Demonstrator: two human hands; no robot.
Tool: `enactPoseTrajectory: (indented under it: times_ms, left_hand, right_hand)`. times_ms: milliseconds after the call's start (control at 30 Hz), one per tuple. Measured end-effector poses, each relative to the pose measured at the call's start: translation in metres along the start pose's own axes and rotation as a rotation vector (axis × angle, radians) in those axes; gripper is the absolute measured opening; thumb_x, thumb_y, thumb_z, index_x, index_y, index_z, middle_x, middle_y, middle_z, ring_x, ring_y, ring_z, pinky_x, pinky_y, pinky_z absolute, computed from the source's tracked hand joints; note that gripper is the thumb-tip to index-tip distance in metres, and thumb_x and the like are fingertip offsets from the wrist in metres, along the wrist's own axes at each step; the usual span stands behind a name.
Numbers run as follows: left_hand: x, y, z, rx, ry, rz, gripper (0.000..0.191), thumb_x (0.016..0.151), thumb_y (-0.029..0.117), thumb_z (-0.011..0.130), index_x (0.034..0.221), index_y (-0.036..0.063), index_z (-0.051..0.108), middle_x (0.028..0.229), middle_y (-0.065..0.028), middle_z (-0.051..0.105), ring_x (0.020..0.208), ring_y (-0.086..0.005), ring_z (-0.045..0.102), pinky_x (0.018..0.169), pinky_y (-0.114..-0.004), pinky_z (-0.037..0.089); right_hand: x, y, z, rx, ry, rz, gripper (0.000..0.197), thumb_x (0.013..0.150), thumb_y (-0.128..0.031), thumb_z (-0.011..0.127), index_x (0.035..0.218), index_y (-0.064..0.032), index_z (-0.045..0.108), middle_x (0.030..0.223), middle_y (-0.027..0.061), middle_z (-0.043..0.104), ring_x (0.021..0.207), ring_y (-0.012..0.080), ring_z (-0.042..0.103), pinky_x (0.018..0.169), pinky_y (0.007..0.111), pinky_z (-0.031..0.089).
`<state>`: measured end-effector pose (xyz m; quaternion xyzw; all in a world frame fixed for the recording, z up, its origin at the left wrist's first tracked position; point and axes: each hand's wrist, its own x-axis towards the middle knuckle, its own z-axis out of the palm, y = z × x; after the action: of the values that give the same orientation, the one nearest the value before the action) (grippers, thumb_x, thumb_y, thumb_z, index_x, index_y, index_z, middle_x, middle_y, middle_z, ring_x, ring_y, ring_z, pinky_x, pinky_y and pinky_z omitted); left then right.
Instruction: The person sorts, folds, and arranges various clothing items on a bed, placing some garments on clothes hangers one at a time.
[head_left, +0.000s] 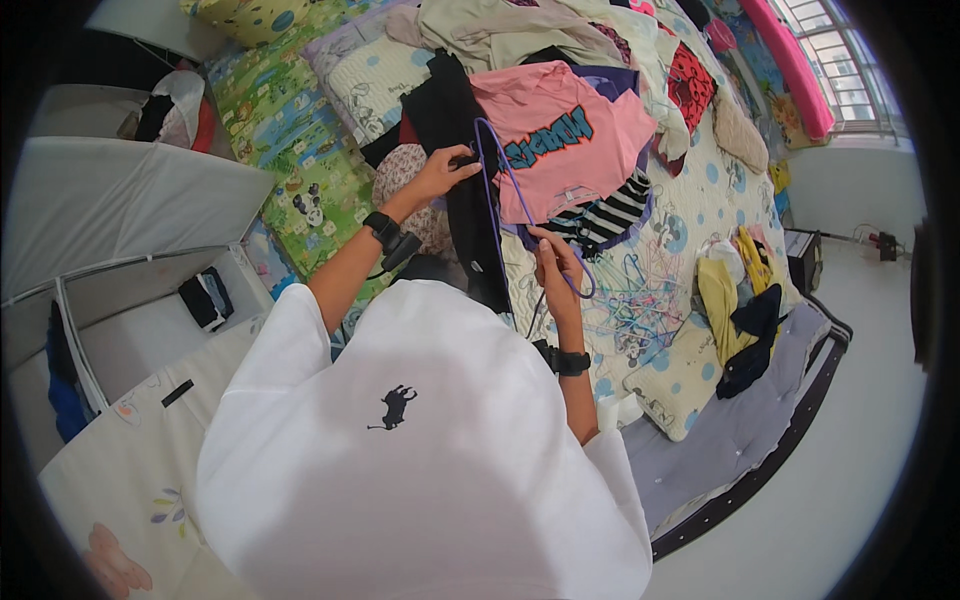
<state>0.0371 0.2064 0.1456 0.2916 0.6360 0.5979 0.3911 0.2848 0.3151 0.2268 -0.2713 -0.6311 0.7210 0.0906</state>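
A purple clothes hanger is held between my two hands, over a black garment that looks like trousers. My left hand is at the hanger's upper left side, its fingertips pinching near the dark cloth. My right hand grips the hanger close to its lower right end. Under and beyond the hanger lies a pink T-shirt with printed lettering, spread flat on other clothes. Below the shirt shows a black-and-white striped garment. A floral cloth lies beside my left forearm.
A heap of coloured hangers lies on the bed to the right. Beyond it are yellow and dark clothes by a pillow. More clothes are piled at the far side. A fabric storage unit stands at left; the dark bed frame edges the right.
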Motion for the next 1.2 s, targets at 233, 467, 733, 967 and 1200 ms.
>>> enactPoseTrajectory:
  times_ms: [233, 467, 733, 967, 1200]
  left_hand:
    - [0.027, -0.026, -0.028, 0.442, 0.29, 0.209, 0.025, 0.078, 0.019, 0.064, 0.089, -0.0017, 0.054, 0.08, -0.0128, 0.056, 0.071, -0.0228, 0.055, 0.064, -0.033, 0.042]
    - [0.041, -0.023, -0.043, 0.629, 0.311, 0.163, 0.017, 0.078, 0.012, 0.058, 0.088, -0.0019, 0.055, 0.078, -0.0195, 0.057, 0.076, -0.0353, 0.055, 0.064, -0.039, 0.042]
    - [0.059, -0.05, -0.028, 0.663, 0.382, 0.002, 0.021, 0.073, 0.016, 0.062, 0.084, -0.0008, 0.057, 0.076, -0.018, 0.061, 0.073, -0.033, 0.06, 0.065, -0.04, 0.046]
    - [0.076, -0.041, -0.033, 0.772, 0.373, 0.019, 0.02, 0.071, 0.019, 0.061, 0.083, 0.0037, 0.058, 0.079, -0.0132, 0.062, 0.073, -0.0324, 0.06, 0.061, -0.041, 0.046]
    - [0.093, -0.052, -0.052, 0.872, 0.177, 0.066, 0.02, 0.07, 0.023, 0.064, 0.079, 0.0053, 0.064, 0.068, -0.0113, 0.062, 0.064, -0.0272, 0.062, 0.056, -0.035, 0.047]
  right_hand:
    - [0.038, -0.01, 0.005, -0.001, 0.151, 0.138, 0.027, 0.088, -0.017, 0.054, 0.112, -0.0063, 0.058, 0.062, -0.0089, 0.041, 0.051, -0.0001, 0.03, 0.045, 0.017, 0.022]
    - [0.082, -0.018, 0.01, -0.256, 0.055, 0.15, 0.028, 0.086, -0.016, 0.056, 0.11, -0.0035, 0.06, 0.062, -0.0063, 0.045, 0.054, 0.0027, 0.03, 0.047, 0.02, 0.025]
    - [0.11, -0.007, 0.008, -0.258, 0.093, 0.138, 0.023, 0.086, -0.015, 0.055, 0.104, -0.0043, 0.063, 0.063, -0.0059, 0.047, 0.055, 0.0021, 0.034, 0.048, 0.019, 0.027]
    - [0.122, 0.001, -0.002, -0.265, 0.141, 0.174, 0.021, 0.084, -0.014, 0.057, 0.1, -0.001, 0.063, 0.069, -0.0012, 0.056, 0.061, 0.0048, 0.043, 0.054, 0.02, 0.035]
    - [0.129, 0.001, -0.009, -0.269, 0.101, 0.251, 0.024, 0.085, -0.019, 0.058, 0.101, -0.0021, 0.063, 0.068, -0.0026, 0.051, 0.062, 0.0043, 0.042, 0.053, 0.019, 0.033]
